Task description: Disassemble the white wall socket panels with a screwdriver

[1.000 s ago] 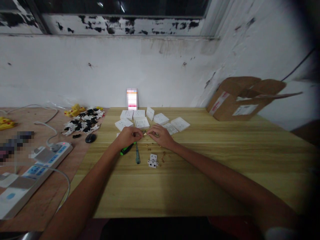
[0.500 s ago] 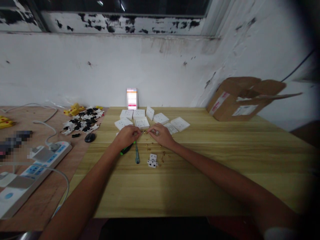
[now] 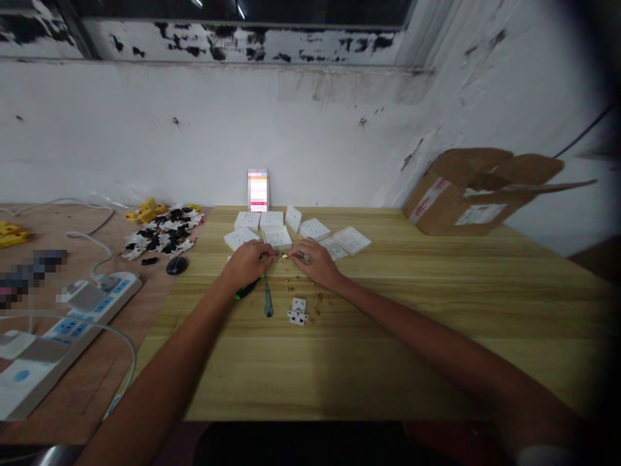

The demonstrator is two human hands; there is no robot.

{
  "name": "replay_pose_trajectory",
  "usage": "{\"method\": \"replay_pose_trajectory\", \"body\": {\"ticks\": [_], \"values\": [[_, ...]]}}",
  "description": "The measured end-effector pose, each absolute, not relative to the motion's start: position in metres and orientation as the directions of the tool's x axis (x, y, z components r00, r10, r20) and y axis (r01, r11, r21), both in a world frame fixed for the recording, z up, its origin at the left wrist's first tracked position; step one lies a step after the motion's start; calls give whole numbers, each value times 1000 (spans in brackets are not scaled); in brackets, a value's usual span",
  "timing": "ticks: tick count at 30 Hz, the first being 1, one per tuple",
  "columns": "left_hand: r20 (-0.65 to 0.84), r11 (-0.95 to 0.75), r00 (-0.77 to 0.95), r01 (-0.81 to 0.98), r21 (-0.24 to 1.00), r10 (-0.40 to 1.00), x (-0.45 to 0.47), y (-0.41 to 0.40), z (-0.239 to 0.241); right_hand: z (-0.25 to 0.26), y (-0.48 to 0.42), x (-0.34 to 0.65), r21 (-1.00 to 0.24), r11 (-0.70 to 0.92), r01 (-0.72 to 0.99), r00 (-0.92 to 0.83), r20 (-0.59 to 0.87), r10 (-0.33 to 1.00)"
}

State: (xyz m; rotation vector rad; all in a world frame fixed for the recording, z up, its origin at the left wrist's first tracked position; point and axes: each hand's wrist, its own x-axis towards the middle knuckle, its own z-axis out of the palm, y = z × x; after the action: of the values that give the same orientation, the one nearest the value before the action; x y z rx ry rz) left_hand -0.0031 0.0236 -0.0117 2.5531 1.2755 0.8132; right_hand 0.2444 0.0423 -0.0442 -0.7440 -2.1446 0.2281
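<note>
Close together over the wooden table, my left hand (image 3: 252, 262) and my right hand (image 3: 313, 259) both have their fingers pinched. Between the fingertips is a small brass piece (image 3: 284, 257), apparently gripped by the right hand. What the left fingertips pinch is too small to make out. A whitish bit shows at the right fingers, its kind unclear. Below the left hand lie a teal-handled screwdriver (image 3: 268, 303) and a black-and-green tool handle (image 3: 247, 289), partly covered by that hand. Nearer me sits a white socket insert (image 3: 297, 312), with loose brass parts (image 3: 319, 301) beside it.
Several white socket plates (image 3: 276, 237) lie behind my hands. A lit phone (image 3: 258, 191) leans on the wall. An open cardboard box (image 3: 460, 194) stands at back right. To the left are a power strip (image 3: 72, 343), a mouse (image 3: 177, 265) and a black-and-white parts pile (image 3: 162, 233).
The whole view has shifted slightly. Both hands stay pinched close together, and the brass piece between them shows a little more clearly.
</note>
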Motion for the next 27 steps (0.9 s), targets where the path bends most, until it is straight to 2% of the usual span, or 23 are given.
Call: {"method": "replay_pose_trajectory", "body": {"ticks": [7, 15, 21, 27], "values": [[380, -589, 453, 565, 578, 806, 4, 23, -12, -44, 39, 245, -377, 831, 408, -485, 682, 548], [338, -517, 402, 527, 674, 851, 8, 21, -16, -40, 34, 244, -368, 849, 379, -470, 713, 519], [431, -592, 407, 518, 617, 806, 9, 19, -13, -38, 28, 241, -375, 844, 384, -456, 718, 526], [534, -700, 463, 565, 437, 707, 9, 18, -13, -38, 30, 239, -385, 845, 372, -461, 713, 528]]}}
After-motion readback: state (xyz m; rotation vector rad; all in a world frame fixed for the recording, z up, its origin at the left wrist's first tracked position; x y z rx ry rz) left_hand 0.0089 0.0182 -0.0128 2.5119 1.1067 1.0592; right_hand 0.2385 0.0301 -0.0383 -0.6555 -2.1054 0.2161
